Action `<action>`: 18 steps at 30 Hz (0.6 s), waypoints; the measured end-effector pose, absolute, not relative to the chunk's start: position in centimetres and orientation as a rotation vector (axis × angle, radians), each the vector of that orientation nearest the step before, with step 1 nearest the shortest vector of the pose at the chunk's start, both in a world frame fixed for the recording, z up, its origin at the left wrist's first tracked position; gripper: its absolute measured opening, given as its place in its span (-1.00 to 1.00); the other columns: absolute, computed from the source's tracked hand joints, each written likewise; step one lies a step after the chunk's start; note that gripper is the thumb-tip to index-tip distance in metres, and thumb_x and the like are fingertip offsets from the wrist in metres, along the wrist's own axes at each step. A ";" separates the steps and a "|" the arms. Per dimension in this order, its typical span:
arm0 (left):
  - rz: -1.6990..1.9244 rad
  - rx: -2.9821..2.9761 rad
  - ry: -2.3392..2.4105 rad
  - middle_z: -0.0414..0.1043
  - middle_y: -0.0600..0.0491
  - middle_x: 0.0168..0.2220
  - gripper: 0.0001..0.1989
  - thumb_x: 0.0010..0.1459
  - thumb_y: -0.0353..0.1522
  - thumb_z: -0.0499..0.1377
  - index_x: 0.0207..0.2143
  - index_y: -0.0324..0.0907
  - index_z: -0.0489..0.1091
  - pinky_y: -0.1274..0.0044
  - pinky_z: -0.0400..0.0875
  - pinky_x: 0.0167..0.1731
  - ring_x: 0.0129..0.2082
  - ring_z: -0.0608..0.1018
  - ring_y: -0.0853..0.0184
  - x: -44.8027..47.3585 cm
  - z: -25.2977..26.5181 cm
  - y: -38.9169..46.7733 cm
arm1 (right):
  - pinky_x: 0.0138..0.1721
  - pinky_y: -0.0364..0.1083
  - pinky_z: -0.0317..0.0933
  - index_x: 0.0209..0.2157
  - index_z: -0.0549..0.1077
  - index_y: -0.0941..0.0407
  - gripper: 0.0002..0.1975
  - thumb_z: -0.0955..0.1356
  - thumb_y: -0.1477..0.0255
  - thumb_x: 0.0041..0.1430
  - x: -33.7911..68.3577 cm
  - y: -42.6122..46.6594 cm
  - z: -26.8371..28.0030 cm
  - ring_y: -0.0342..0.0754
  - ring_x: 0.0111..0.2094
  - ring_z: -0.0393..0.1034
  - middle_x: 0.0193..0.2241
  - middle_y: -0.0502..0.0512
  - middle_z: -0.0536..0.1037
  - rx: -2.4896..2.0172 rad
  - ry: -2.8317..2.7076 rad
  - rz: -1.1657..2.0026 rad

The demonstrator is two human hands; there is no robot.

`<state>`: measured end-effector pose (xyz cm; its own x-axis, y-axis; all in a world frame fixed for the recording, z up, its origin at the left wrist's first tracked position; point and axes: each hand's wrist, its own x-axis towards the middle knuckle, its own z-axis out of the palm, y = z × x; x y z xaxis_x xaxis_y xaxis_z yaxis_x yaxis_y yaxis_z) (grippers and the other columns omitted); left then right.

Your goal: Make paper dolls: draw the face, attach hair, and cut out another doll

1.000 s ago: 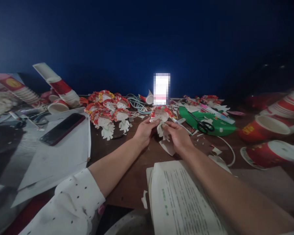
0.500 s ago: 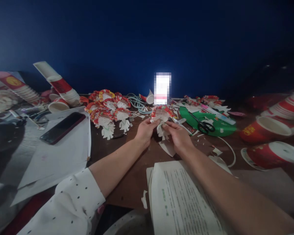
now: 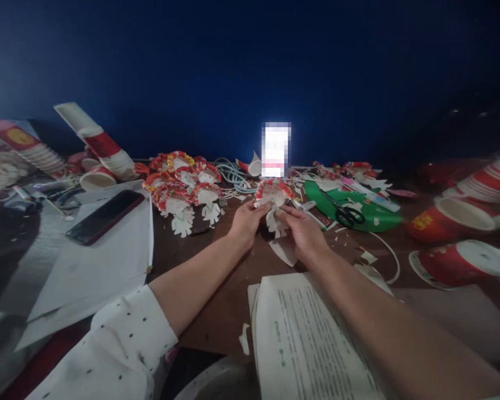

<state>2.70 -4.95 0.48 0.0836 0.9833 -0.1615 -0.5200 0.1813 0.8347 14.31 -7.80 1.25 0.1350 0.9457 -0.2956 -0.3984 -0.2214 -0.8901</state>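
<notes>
Between both hands is a paper-cup craft, with a red-and-white curled rim, a pale round middle and white fringed strips hanging below. My left hand pinches its lower left side, thumb laid over the pale part. On the other side, my right hand grips the craft near its white strips with thumb and fingers pressed together. A pointed white paper piece lies on the table just under the hands. Similar finished-looking crafts are heaped to the left of my left hand.
Black scissors lie on a green sheet at the right. Red paper cups stand and lie farther right. A dark phone rests on white paper at left. An open book is in front; a lit screen stands behind.
Almost nothing differs. Both hands keep their hold on the craft, and the view has shifted very slightly.
</notes>
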 end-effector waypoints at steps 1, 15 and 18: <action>1.266 0.700 0.855 0.51 0.08 -0.48 -0.63 -0.27 -0.31 0.45 -0.37 -0.26 0.47 0.53 0.37 -0.36 -0.50 0.49 0.41 2.7 0.4 -4.9 | -0.58 -0.12 0.31 -0.27 0.59 0.07 -0.61 0.54 0.38 -0.27 14.3 -7.8 1.3 -0.10 -0.60 0.42 -0.56 -0.05 0.59 -1.190 -0.644 1.410; 1.298 0.834 0.929 0.48 0.07 -0.46 -0.70 -0.16 -0.28 0.38 -0.38 -0.23 0.45 0.53 0.36 -0.38 -0.51 0.46 0.41 3.0 0.5 -5.3 | -0.38 -0.09 0.36 -0.44 0.56 0.11 -0.70 0.56 0.25 -0.22 14.2 -7.8 1.1 -0.06 -0.48 0.50 -0.49 0.01 0.62 -1.081 -0.633 1.366; 1.313 0.847 0.952 0.47 0.08 -0.46 -0.71 -0.15 -0.28 0.38 -0.37 -0.23 0.45 0.52 0.37 -0.36 -0.50 0.45 0.41 3.1 0.5 -5.4 | -0.43 -0.11 0.32 -0.41 0.57 0.10 -0.68 0.57 0.28 -0.26 14.2 -7.9 1.4 -0.10 -0.52 0.47 -0.50 -0.03 0.61 -1.120 -0.632 1.359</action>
<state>3.09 -5.41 0.45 0.0133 0.9963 -0.0853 -0.3910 0.0837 0.9166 14.19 -7.93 1.44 0.1683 0.9558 -0.2410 -0.4315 -0.1484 -0.8898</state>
